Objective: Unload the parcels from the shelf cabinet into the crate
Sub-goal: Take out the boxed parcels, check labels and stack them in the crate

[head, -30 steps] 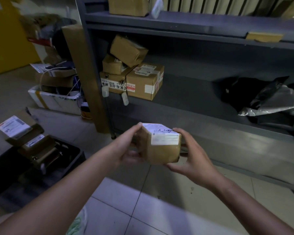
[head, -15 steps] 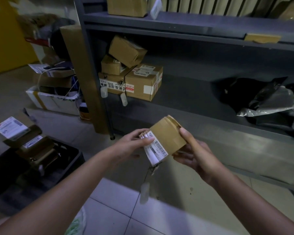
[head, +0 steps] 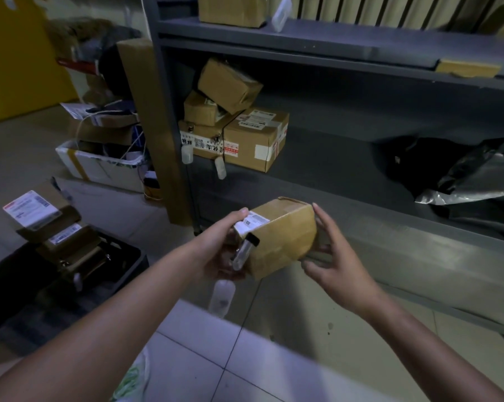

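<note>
- Carrying is the step you're in: the crate [head: 129, 250], low and left of the shelf [head: 361, 198], already holds a few boxes [head: 68, 242].
- Your left hand [head: 221, 250] grips the parcel [head: 282, 236] by its labelled end, in front of the shelf's lower edge.
- Your right hand [head: 335, 256] rests spread fingers on the other end, not clamped.
- Next, swing it left and down, away from the shelf, into the crate; a stack [head: 245, 134] waits on the shelf.

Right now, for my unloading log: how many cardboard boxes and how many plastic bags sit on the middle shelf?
Cardboard boxes: 4
Plastic bags: 2 (one black, one silver; they overlap)
Total: 6
</note>
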{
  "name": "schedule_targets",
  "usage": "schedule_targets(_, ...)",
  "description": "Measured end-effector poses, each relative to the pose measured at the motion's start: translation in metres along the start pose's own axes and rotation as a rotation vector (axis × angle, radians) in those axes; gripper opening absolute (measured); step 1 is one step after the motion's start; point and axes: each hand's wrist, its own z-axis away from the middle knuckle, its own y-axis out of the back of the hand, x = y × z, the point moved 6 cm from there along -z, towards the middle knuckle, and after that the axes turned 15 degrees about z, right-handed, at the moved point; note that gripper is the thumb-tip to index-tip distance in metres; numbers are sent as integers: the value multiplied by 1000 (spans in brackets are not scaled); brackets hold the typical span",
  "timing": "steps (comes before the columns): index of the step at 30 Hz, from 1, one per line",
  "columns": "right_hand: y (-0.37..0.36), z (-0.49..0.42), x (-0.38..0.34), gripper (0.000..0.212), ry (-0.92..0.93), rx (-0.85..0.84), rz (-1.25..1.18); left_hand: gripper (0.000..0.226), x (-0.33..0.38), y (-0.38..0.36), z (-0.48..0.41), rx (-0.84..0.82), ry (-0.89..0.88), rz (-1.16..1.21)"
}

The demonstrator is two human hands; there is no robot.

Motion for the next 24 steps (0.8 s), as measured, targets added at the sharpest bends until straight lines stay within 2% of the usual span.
schedule_targets(6,6,0,-4,113,91,28,164,65,-3,-2,3,-65,59,-39)
schedule_targets(9,9,-2,-6,105,97,32,169,64,-1,1,5,-47,38,-69)
schedule_targets(12,9,-2,0,91,-23,47,28,72,8,-1,1,-130,-55,72)
schedule_targets(13,8,-3,2,88,-68,56,-17,67,12,-1,1,-124,-94,110)
schedule_targets(15,5,-3,8,86,-183,65,-153,57,16,-1,3,-42,-173,110)
schedule_targets(19,-8,4,4,84,-403,26,-442,61,19,-10,5,-63,-202,93)
schedule_targets(24,-22,11,-5,70,-480,-97,-499,48,19,-21,7,-122,-244,30)
